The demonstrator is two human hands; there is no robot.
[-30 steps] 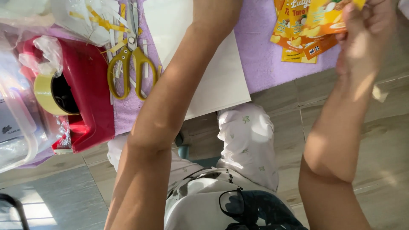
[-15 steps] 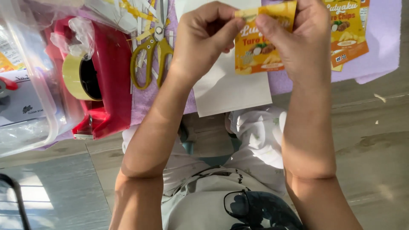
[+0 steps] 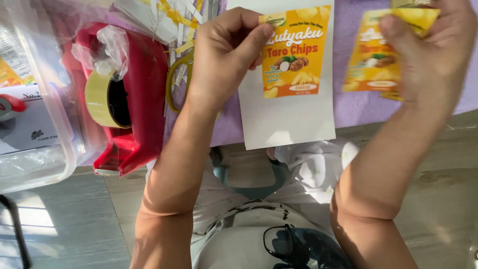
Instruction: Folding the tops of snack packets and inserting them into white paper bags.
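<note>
My left hand [image 3: 226,55] pinches the upper left corner of a yellow and orange snack label [image 3: 291,50] and holds it flat against a white pouch [image 3: 289,119] lying on the purple table cover [image 3: 353,107]. My right hand [image 3: 430,55] is raised at the right and grips a second yellow label [image 3: 381,62], which looks blurred.
A red tape dispenser [image 3: 142,94] with a yellowish tape roll [image 3: 99,99] stands to the left. Yellow-handled scissors [image 3: 177,82] and paper strips [image 3: 159,17] lie behind my left wrist. A clear plastic bin [image 3: 35,124] fills the far left. Wooden floor shows below.
Both hands held one label together half a second ago. My right hand has since moved off to the right with another label, while my left hand keeps one label on the white pouch.
</note>
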